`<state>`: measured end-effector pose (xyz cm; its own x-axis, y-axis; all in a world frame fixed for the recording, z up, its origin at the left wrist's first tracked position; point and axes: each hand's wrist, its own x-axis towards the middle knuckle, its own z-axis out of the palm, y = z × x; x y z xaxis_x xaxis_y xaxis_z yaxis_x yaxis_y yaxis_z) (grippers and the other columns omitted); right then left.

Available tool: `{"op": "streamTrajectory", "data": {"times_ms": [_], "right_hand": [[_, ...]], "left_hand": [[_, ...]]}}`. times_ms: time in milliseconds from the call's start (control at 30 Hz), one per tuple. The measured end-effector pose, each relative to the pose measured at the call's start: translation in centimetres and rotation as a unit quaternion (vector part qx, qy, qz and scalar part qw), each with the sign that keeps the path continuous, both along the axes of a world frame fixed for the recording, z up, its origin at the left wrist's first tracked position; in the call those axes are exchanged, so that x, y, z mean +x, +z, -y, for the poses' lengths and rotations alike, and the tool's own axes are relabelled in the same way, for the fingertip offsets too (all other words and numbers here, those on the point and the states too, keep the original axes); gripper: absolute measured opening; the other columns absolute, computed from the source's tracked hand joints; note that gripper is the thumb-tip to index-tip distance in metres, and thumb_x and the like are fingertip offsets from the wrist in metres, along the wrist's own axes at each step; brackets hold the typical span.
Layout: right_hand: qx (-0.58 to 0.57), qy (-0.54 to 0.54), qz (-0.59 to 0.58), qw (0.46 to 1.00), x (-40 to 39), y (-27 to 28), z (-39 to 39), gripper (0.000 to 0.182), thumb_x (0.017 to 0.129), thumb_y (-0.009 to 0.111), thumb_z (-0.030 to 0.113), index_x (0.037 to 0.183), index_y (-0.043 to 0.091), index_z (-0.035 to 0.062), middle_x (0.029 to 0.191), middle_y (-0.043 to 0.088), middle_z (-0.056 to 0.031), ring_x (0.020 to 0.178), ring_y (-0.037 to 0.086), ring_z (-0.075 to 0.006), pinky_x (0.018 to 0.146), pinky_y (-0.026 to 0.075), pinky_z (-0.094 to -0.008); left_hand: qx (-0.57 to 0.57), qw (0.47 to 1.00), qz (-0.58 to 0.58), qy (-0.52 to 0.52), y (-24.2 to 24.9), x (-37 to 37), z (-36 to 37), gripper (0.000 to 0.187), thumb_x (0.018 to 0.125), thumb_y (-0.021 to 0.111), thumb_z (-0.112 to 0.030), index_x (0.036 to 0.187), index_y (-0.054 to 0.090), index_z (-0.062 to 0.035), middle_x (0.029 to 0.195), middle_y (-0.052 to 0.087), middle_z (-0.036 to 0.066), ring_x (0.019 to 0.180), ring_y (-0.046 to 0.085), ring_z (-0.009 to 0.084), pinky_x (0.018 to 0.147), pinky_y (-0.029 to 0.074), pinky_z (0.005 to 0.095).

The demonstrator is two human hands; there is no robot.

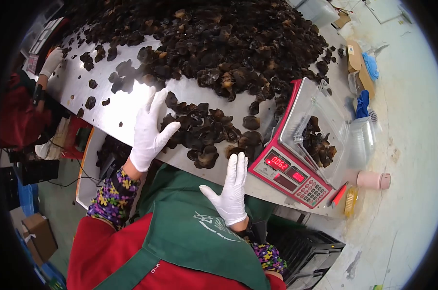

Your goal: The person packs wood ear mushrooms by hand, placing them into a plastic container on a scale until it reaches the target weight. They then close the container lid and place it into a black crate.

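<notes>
My left hand (150, 129), in a white glove, is open at the table's near edge, its thumb spread toward a small group of dark wood ear mushrooms (202, 126). The gloved right hand (230, 191) is also open, thumb apart, held over the green apron just below the near mushrooms and left of a red digital scale (287, 180). The scale's lit display appears to read 0.062. On it sits a clear plastic clamshell box (296, 130), lid raised, with some wood ear mushrooms (319, 147) inside. Neither hand holds anything.
A large heap of wood ear mushrooms (238, 43) covers the metal table's far side. Stacked clear boxes (361, 137), a pink bottle (373, 180) and a cardboard box (359, 67) lie right. At left are a co-worker's gloved hand (51, 62) and a white bin (85, 186); black crates (308, 256) stand below.
</notes>
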<state>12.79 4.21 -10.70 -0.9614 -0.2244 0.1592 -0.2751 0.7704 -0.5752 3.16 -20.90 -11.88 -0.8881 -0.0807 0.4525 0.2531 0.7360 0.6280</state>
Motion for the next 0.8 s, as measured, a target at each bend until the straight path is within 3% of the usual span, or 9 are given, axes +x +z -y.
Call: {"op": "streamTrajectory", "data": {"times_ms": [133, 233, 333, 433, 667, 800], "right_hand": [[0.010, -0.002, -0.015, 1.000, -0.7, -0.6, 0.3, 0.116, 0.075, 0.087, 0.038, 0.159, 0.018, -0.0019, 0.162, 0.013, -0.0330, 0.148, 0.014, -0.0564, 0.119, 0.023, -0.0585], [0.037, -0.012, -0.036, 0.999, -1.8, -1.3, 0.7, 0.116, 0.073, 0.087, 0.042, 0.159, 0.021, 0.0010, 0.161, 0.014, -0.0338, 0.146, 0.014, -0.0599, 0.117, 0.023, -0.0632], [0.085, -0.018, -0.047, 0.995, -3.3, -1.6, 1.5, 0.119, 0.069, 0.085, 0.055, 0.159, 0.024, 0.0055, 0.160, 0.017, -0.0332, 0.145, 0.016, -0.0593, 0.114, 0.023, -0.0680], [0.099, -0.016, -0.054, 0.993, -4.7, -1.6, 2.5, 0.120, 0.067, 0.085, 0.057, 0.160, 0.024, 0.0110, 0.161, 0.018, -0.0305, 0.145, 0.019, -0.0573, 0.111, 0.025, -0.0717], [0.071, 0.015, -0.054, 0.996, -6.8, -1.6, 2.8, 0.123, 0.062, 0.089, 0.048, 0.161, 0.025, 0.0138, 0.161, 0.022, -0.0287, 0.148, 0.021, -0.0509, 0.114, 0.026, -0.0663], [0.088, -0.020, -0.052, 0.995, -7.1, -1.3, 2.6, 0.124, 0.062, 0.089, 0.051, 0.160, 0.025, 0.0118, 0.161, 0.021, -0.0291, 0.146, 0.021, -0.0541, 0.113, 0.025, -0.0676]], "left_hand": [[-0.038, 0.998, 0.027, -0.037, -0.1, -1.8, -1.0, 0.075, 0.088, 0.073, -0.042, 0.149, 0.047, -0.0073, 0.142, 0.051, 0.023, 0.128, 0.050, 0.0429, 0.110, 0.038, 0.0453], [0.067, 0.986, 0.096, -0.120, 0.4, -1.3, -0.9, 0.072, 0.086, 0.072, -0.039, 0.145, 0.050, -0.0038, 0.136, 0.056, 0.023, 0.128, 0.051, 0.0409, 0.109, 0.040, 0.0446], [0.089, 0.981, 0.096, -0.146, 0.2, 0.0, -0.9, 0.076, 0.085, 0.072, -0.044, 0.144, 0.050, -0.0015, 0.137, 0.056, 0.023, 0.129, 0.052, 0.0406, 0.110, 0.040, 0.0451], [0.083, 0.978, 0.103, -0.160, 0.2, 1.5, -1.5, 0.081, 0.084, 0.071, -0.052, 0.145, 0.050, -0.0026, 0.141, 0.051, 0.024, 0.131, 0.049, 0.0421, 0.112, 0.038, 0.0470], [0.072, 0.986, 0.075, -0.133, 0.7, -0.3, -4.7, 0.069, 0.090, 0.069, -0.041, 0.146, 0.051, -0.0065, 0.149, 0.046, 0.025, 0.136, 0.045, 0.0433, 0.115, 0.035, 0.0486], [0.071, 0.987, 0.058, -0.131, 0.9, -2.7, -5.5, 0.063, 0.091, 0.067, -0.038, 0.144, 0.054, -0.0084, 0.148, 0.048, 0.023, 0.135, 0.046, 0.0417, 0.113, 0.036, 0.0480]]}}
